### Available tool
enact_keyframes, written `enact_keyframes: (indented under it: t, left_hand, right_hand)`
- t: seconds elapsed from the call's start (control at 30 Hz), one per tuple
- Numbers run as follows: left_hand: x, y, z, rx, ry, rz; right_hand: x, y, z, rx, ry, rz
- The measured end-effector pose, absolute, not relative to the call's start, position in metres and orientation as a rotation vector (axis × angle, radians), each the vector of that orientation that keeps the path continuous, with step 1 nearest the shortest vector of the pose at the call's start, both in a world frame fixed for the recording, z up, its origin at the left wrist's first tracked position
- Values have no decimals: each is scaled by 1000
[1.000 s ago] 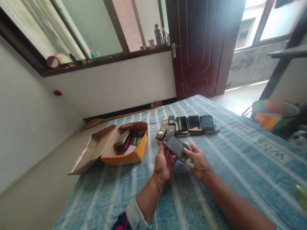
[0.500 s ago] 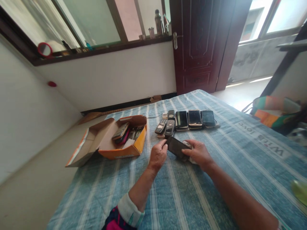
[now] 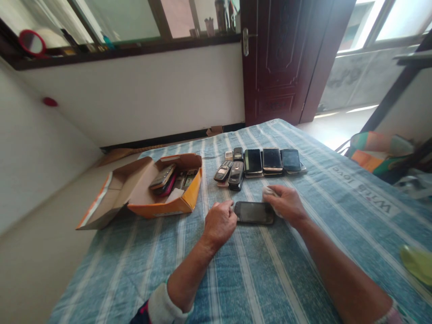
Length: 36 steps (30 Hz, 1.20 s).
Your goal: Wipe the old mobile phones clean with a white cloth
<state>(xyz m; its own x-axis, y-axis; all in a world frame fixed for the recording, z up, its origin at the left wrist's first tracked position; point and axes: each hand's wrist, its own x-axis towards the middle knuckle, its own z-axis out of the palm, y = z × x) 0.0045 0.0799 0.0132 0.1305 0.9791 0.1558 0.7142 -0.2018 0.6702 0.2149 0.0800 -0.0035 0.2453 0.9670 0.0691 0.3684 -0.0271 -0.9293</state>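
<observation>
A dark smartphone (image 3: 254, 213) is in front of me, its screen facing up. My left hand (image 3: 221, 221) is closed on its left end. At the phone's right end, my right hand (image 3: 286, 202) is closed around a crumpled white cloth (image 3: 269, 192), and most of the cloth is hidden by the fingers. Just beyond lie a dark keypad phone (image 3: 236, 174) and a grey one (image 3: 223, 171) tilted beside it. Farther right, stacks of smartphones stand in a row, topped by a black phone (image 3: 253, 161), a gold-edged phone (image 3: 272, 159) and a dark grey phone (image 3: 291, 159).
An open orange cardboard box (image 3: 189, 198) holding several phones stands to the left, its lid flap (image 3: 113, 198) folded outward. Everything rests on a blue striped bedsheet (image 3: 216, 288). A yellow-green object (image 3: 416, 265) lies at the right edge. Beyond are a dark red door (image 3: 280, 58) and a windowsill.
The phone has turned from slanted to nearly level, its screen now showing. My right hand has come off its face and moved slightly up and right with the cloth. The view has shifted slightly.
</observation>
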Motion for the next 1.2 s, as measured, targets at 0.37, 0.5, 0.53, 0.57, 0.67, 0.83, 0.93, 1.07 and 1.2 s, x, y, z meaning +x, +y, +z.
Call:
enact_keyframes:
  t: [0.37,0.5,0.53,0.57,0.67,0.83,0.93,1.07,1.2]
  left_hand:
    - [-13,93,13,2066,1116,772]
    - [-15,95,10,2035,1069,738]
    - [-15,95,9,2016,1068,743]
    - [-15,95,9,1992,1066,754]
    - [-15,95,7,1925,1063,794]
    - [-15,95,6,1938,1088,796]
    - [-14,95,6,1943,1081,806]
    - [-14,94,7,1886,1085,844]
    - [-14,95,6,1916,1091,828]
  right_hand:
    - [212,75,-11,-1558,-1542,116]
    - [189,60,-9,-1580,-1883,-71]
    - [183,55,-9,-1619,-1956,-101]
    - [177,51,-9,-1659,-2010,-123]
    - [162,43,-11,-1727,-2114,-160]
    - [149,39,-17,-1717,-2141,-123]
    - [144,39,-20,-1572,-2151,-41]
    - [139,39,-25,-1323,-2160,48]
    - [135,38,-26,-1251,-2192,85]
